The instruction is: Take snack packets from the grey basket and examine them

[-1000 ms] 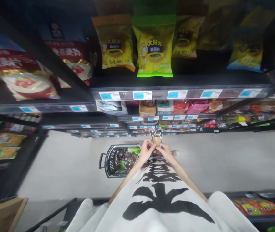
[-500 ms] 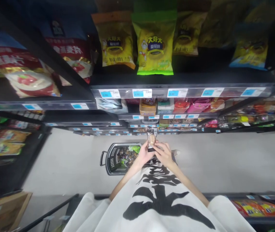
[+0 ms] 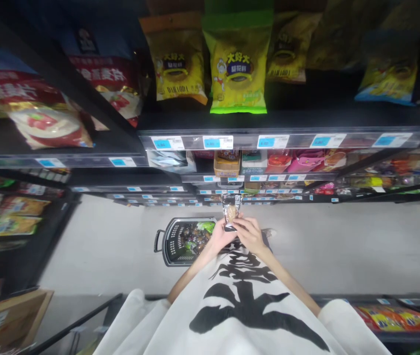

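Note:
A small black snack packet (image 3: 231,211), with a see-through middle showing something tan, stands upright between my hands in front of my chest. My left hand (image 3: 220,235) grips its left side and lower part. On the right, my right hand (image 3: 250,233) has its fingers bent against the packet's lower front; the thumb is mostly hidden. Left of my hands, a dark shopping basket (image 3: 173,242) with slotted sides sits low by the floor, holding several dark wrapped items and green packets (image 3: 205,227).
Ahead, a shelf edge (image 3: 284,133) with price tags carries yellow snack bags (image 3: 238,74); red-and-white oat bags (image 3: 45,116) sit to its left. Lower shelves continue beneath. A cardboard box (image 3: 14,315) is at lower left. Grey floor (image 3: 343,246) runs between the shelving, with packets (image 3: 391,318) behind me.
The packet has turned slightly, so more of its front faces me. Both hands keep hold of it in nearly the same place. The view shifts a little.

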The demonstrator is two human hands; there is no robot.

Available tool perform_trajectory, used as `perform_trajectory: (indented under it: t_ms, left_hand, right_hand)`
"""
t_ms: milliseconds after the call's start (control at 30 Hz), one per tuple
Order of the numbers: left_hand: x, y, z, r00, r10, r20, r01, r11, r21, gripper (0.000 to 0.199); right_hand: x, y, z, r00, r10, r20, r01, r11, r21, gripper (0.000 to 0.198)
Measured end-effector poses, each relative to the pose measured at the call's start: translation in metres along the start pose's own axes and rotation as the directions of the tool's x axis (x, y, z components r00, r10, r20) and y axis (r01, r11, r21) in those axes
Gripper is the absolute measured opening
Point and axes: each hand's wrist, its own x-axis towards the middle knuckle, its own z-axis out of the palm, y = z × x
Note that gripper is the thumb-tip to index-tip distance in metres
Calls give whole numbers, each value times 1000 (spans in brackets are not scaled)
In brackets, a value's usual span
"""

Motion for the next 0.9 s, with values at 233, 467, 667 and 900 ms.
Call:
perform_trajectory:
  t_ms: [233,467,667,900]
  left_hand:
    - [6,2,-10,999,20,40,-18,998,-55,19]
    - [13,6,-19,974,224,36,-224,974,-1,35]
    - [18,6,-22,928,372,-30,-361,915,183,53]
    - [19,1,-19,882,453,-127,-377,842,386,62]
  right_hand:
    - [-3,5,5,998,62,-5,-61,994,85,45]
    - [0,4,11,931,362,51,-362,894,264,24]
    - [-3,0,21,679,715,167,-701,565,436,36]
    - [-9,9,23,469,827,310,-809,262,526,41]
